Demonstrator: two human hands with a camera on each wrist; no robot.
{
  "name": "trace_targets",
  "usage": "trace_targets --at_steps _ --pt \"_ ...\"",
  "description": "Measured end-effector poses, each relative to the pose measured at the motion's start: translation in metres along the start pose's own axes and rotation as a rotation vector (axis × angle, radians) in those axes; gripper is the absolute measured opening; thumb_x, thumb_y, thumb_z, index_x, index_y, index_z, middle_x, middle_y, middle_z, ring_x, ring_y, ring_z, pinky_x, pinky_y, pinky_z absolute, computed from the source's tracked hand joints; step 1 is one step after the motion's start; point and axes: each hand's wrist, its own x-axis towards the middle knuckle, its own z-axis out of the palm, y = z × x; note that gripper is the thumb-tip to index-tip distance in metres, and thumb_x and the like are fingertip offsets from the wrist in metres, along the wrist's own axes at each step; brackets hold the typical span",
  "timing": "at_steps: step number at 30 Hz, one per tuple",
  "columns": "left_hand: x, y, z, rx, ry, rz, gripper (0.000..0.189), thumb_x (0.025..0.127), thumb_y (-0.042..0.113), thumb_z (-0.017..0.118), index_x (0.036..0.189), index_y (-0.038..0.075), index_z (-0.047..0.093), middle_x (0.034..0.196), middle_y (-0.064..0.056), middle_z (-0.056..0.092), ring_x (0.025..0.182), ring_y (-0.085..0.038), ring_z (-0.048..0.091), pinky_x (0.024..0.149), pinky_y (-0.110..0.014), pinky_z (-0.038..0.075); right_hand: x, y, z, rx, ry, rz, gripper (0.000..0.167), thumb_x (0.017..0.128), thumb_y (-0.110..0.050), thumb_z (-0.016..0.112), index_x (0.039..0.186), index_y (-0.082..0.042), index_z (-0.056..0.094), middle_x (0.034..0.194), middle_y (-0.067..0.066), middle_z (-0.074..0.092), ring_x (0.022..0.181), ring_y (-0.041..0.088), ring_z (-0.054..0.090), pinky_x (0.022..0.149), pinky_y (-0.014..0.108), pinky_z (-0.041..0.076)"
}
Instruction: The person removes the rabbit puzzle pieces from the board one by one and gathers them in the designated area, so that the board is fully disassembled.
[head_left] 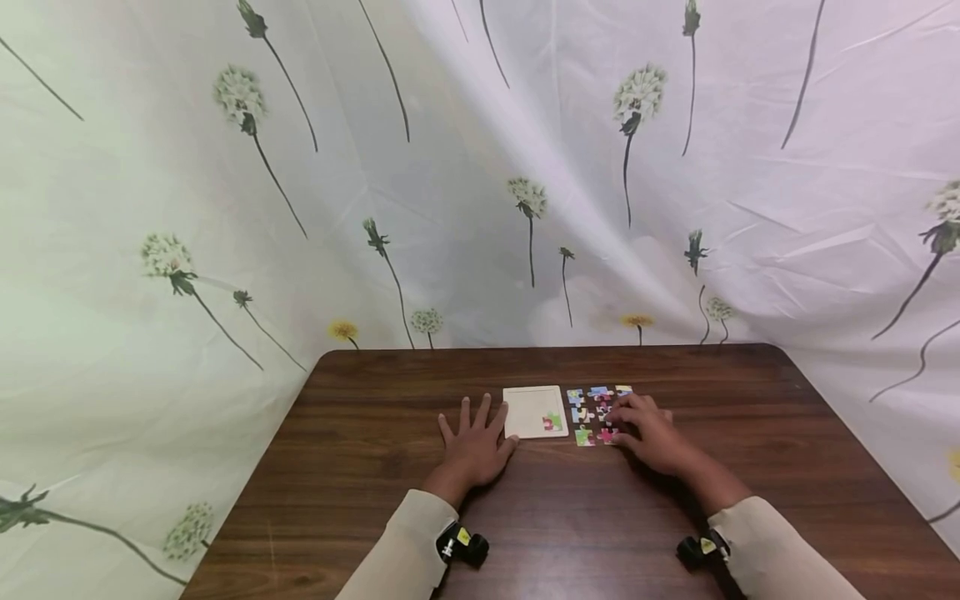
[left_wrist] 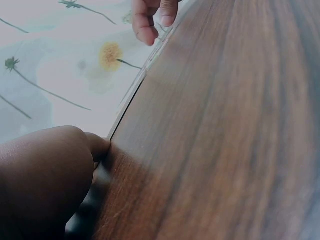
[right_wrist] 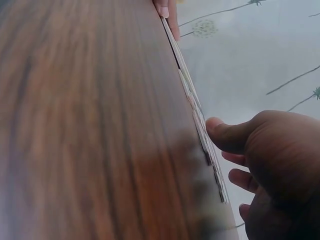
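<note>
A pale square puzzle tray [head_left: 525, 410] lies flat on the table, with a green and pink piece [head_left: 552, 422] in its near right corner. My left hand [head_left: 476, 450] rests spread at the tray's left side, fingertip and thumb right at its edge. Several colourful jigsaw pieces [head_left: 584, 437] lie loose to the tray's right. Over the rightmost of them is my right hand [head_left: 649, 435], covering some. From the right wrist, the thumb and fingers of that hand [right_wrist: 280, 155] are bent loosely and apart, close by the edges of the pieces [right_wrist: 199, 127].
The dark wooden table [head_left: 360, 450] reaches back to a white sheet [head_left: 465, 250] printed with dandelions. Black wrist cameras are strapped at the left sleeve [head_left: 405, 542] and the right sleeve [head_left: 772, 542].
</note>
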Motion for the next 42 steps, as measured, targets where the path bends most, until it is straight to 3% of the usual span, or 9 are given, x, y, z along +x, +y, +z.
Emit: trace_targets --at_steps 13,20,30,42 --pt "-0.001 0.0 -0.001 -0.004 -0.003 0.0 0.069 0.114 0.059 0.042 0.174 0.028 0.031 0.185 -0.009 0.017 0.172 -0.047 0.004 0.126 -0.084 -0.001 0.017 -0.015 0.012 0.001 -0.013 -0.014 0.025 0.098 -0.017 0.083 0.123 -0.016 0.079 0.137 0.011 0.065 0.131 0.037 0.053 0.09 0.051 0.029" --pt "-0.002 0.0 0.0 -0.007 -0.001 0.003 0.068 0.114 0.058 0.042 0.174 0.028 0.032 0.185 -0.009 0.017 0.172 -0.047 0.004 0.126 -0.085 -0.001 0.026 -0.023 0.02 -0.03 0.003 -0.058 0.027 0.098 -0.016 0.083 0.124 -0.011 0.079 0.126 0.008 0.069 0.12 0.033 0.057 0.086 0.049 0.027" --pt "-0.002 0.001 -0.001 -0.007 0.001 0.002 0.069 0.114 0.058 0.043 0.174 0.027 0.032 0.185 -0.009 0.017 0.172 -0.047 0.004 0.126 -0.084 -0.001 0.04 -0.033 0.03 -0.03 -0.036 -0.038 0.021 0.1 -0.019 0.081 0.12 -0.014 0.079 0.125 0.008 0.068 0.124 0.035 0.053 0.093 0.064 0.026" --pt "-0.003 0.002 -0.004 -0.002 0.0 0.01 0.069 0.114 0.058 0.044 0.174 0.026 0.032 0.185 -0.01 0.019 0.172 -0.047 0.006 0.126 -0.085 0.0 0.053 -0.044 0.039 -0.042 -0.058 -0.005 0.023 0.098 -0.029 0.085 0.118 -0.019 0.081 0.127 0.006 0.067 0.119 0.03 0.05 0.092 0.057 0.028"
